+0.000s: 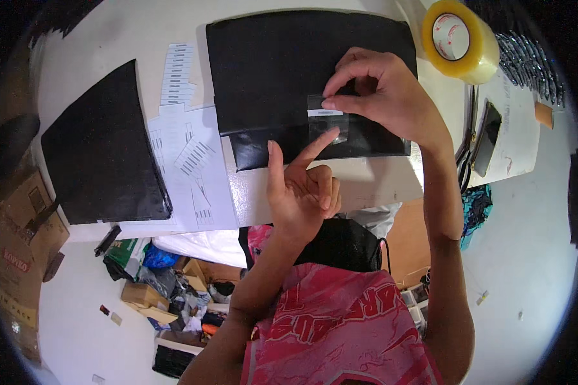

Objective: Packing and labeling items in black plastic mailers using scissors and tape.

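A black plastic pouch (269,67) lies flat on the white table before me, its lower flap (265,149) glossy. Over it is a short piece of clear tape (319,130) carrying a narrow white label strip (319,112) that bears tiny print. My right hand (383,91) pinches the tape near its upper edge between thumb and index finger. From below, my left hand (306,192) points its index fingertip at the lower part of the tape, apparently touching it. The left thumb is spread and its other fingers curl loosely around nothing.
Black pouches (103,149) lie at left, beside cut label sheets (176,77) and printed papers (216,192). To the right are a large tape roll (484,53), scissors (466,159), a dark phone (489,139) and shiny black plastic packets (530,67). Cardboard boxes (144,296) clutter the floor.
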Demonstrator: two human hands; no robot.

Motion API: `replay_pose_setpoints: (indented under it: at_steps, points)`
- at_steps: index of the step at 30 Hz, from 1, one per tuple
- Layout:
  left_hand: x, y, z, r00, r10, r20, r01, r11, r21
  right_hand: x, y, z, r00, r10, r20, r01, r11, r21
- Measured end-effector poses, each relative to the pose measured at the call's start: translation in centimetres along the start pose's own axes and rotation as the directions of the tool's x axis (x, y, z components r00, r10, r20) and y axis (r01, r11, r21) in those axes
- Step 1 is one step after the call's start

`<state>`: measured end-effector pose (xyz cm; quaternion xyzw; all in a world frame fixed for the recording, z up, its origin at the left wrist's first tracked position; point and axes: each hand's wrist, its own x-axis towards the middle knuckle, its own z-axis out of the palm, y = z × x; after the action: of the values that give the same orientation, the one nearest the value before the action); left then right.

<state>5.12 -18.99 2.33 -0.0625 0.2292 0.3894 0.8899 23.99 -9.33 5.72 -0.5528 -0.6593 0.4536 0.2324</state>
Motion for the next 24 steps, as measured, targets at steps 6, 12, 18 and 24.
replay_pose_setpoints:
  at_steps: [6, 12, 18, 24]
  points:
    - [-0.09, 0.18, 0.35, 0.997, -0.009, -0.071, 0.009, 1.0, -0.004, 0.24, 0.58, 0.15, 1.0, -0.013, 0.016, 0.014, 1.0, -0.01]
    - [-0.03, -0.2, 0.19, 0.997, -0.01, -0.075, 0.011, 1.0, 0.014, -0.01, 0.91, 0.35, 1.0, -0.001, 0.013, 0.002, 0.999, -0.035]
    - [-0.02, -0.19, 0.16, 0.997, -0.006, -0.079, 0.008, 1.0, 0.018, 0.08, 0.96, 0.64, 1.0, -0.019, 0.002, 0.019, 0.998, -0.052]
    - [0.03, -0.19, 0.19, 0.995, -0.016, -0.102, 0.016, 1.0, 0.0, 0.04, 0.85, 0.68, 1.0, 0.012, 0.009, -0.012, 0.998, -0.058]
